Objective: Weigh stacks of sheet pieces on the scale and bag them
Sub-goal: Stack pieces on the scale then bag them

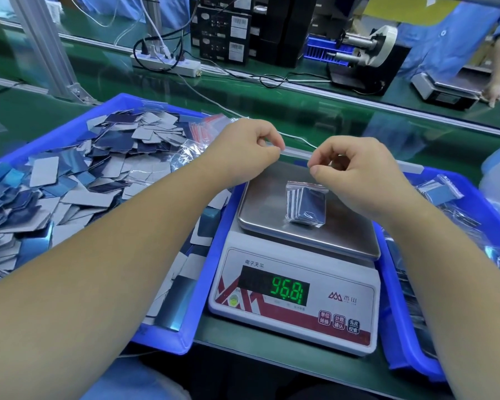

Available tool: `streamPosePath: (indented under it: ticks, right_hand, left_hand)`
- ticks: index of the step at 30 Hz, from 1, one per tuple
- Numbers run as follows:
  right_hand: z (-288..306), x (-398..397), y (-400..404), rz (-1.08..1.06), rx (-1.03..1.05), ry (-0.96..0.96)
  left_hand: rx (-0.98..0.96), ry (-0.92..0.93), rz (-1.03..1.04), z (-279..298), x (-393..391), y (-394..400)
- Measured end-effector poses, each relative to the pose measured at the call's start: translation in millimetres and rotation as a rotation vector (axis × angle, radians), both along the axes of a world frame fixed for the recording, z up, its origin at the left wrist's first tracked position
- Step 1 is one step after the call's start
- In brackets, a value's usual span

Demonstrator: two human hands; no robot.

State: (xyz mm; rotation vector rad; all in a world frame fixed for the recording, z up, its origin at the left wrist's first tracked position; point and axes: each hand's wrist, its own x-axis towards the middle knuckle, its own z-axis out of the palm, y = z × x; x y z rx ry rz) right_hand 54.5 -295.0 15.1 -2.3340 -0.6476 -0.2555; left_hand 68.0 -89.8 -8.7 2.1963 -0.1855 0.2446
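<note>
Pinching with both hands, we held something thin and clear above the back edge of the scale [296, 287]; it looked like the strip of a small plastic bag, though we could not make it out for certain. Our left hand [250, 148] had thumb and forefinger closed on one end, the other fingers curled under. Our right hand [355, 171] gripped the other end the same way, its knuckles raised over the steel pan [272, 209].

On that pan lay one filled bag [305, 204], a clear zip pouch with a red seal line, holding a stack of dark blue and grey sheet pieces. It sat toward the right of the pan, apart from both hands. The green display [287, 290] read 96.8 and a further digit we could not read clearly.

To our left stood a blue tray [104, 103] heaped with loose sheet pieces [70, 183], grey and blue faces mixed, and a few empty red-sealed pouches [205, 127] at its far corner. To our right a second blue tray [399, 321] held more bagged stacks [442, 190]. Everything rested on a green bench [300, 111]. Farther back were a white power strip [168, 63] with plugged cables, black boxes [223, 33], and another scale [445, 89] touched by a second person's hand [492, 93].
</note>
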Motion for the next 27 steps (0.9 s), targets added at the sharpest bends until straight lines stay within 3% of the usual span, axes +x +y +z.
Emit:
streamPosePath:
  ticks: [27]
  right_hand:
    - [4.4, -4.1, -1.9, 0.054, 0.002, 0.075]
  left_hand:
    - [-0.057, 0.001, -0.008, -8.5, 6.1, 3.0]
